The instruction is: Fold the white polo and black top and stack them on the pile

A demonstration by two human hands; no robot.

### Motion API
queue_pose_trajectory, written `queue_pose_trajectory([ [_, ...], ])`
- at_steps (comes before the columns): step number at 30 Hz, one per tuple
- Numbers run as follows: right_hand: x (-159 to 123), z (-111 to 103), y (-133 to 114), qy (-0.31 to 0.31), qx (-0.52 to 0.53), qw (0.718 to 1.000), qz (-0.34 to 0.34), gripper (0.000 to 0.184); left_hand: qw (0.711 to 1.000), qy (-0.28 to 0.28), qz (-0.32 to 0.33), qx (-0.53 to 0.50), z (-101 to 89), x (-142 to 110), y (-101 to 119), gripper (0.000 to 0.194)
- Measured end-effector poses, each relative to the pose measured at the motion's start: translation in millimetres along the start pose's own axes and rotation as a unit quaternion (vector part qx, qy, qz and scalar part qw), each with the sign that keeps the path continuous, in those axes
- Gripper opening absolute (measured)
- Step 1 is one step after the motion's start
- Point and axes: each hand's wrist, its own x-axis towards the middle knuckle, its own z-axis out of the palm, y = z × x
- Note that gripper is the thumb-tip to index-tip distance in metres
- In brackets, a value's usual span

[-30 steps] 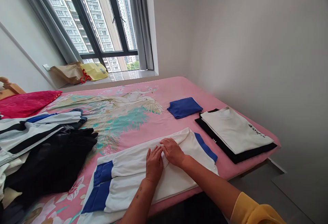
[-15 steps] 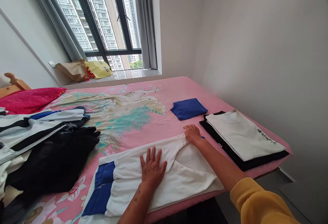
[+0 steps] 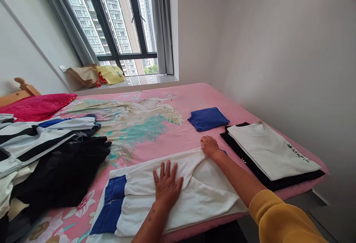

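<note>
A white-and-blue garment (image 3: 205, 191) lies partly folded along the near edge of the bed, its blue bands at the left end. My left hand (image 3: 168, 184) rests flat on its middle with the fingers spread. At the garment's far right edge, my right hand (image 3: 209, 146) has its fingers curled down on the white cloth; the fingertips are partly hidden. A bit of blue cloth shows under my right wrist. Just beyond that hand lies a folded blue garment (image 3: 208, 119).
To the right, a folded white T-shirt (image 3: 269, 150) lies on black folded clothing (image 3: 302, 179). Loose black clothing (image 3: 63, 172) and striped clothing (image 3: 30, 139) are heaped at the left, near a red pillow (image 3: 39, 105). Bags (image 3: 111, 74) stand on the windowsill.
The view has shifted slightly, so most things sit a little further right. Both hands keep their places on the garment, which looks the same.
</note>
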Motion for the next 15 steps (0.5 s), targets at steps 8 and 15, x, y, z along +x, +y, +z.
queue_pose_trajectory([
  [8, -45, 22, -66, 0.026, 0.032, 0.994, -0.098, 0.029, 1.0, -0.005, -0.008, -0.016, 0.3, -2, 0, 0.055],
  [15, -54, 33, -59, -0.009, 0.034, 0.99, -0.14, 0.052, 1.0, 0.008, -0.011, -0.024, 0.6, -1, 0, 0.054],
])
